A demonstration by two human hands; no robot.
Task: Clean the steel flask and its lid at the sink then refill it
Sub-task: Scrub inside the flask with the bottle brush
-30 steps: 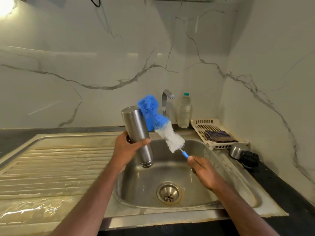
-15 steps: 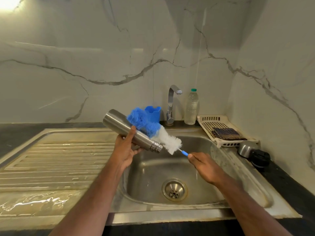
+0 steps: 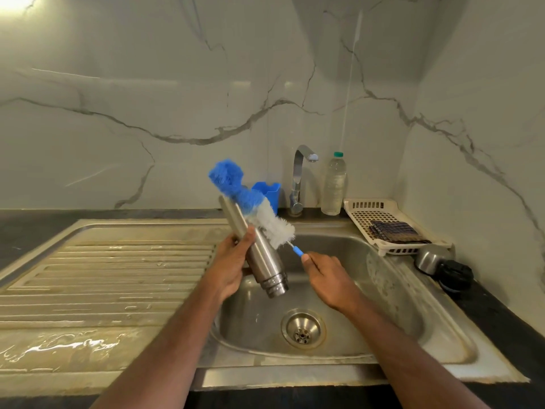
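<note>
Blue-and-white brush (image 3: 259,211), silver flask (image 3: 259,255)

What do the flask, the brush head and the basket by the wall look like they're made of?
Flask: brushed metal, likely steel, going by its dull grey sheen and soft highlights.
Brush: fluffy blue and white bristles, probably synthetic fibre, on a blue plastic-looking handle.
Basket: cream moulded plastic, judging by its matte perforated grid.

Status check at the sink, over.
Left grip holds steel flask, mouth tilted down over sink. Right grip holds blue-white bottle brush outside it. Nothing blocking.
</note>
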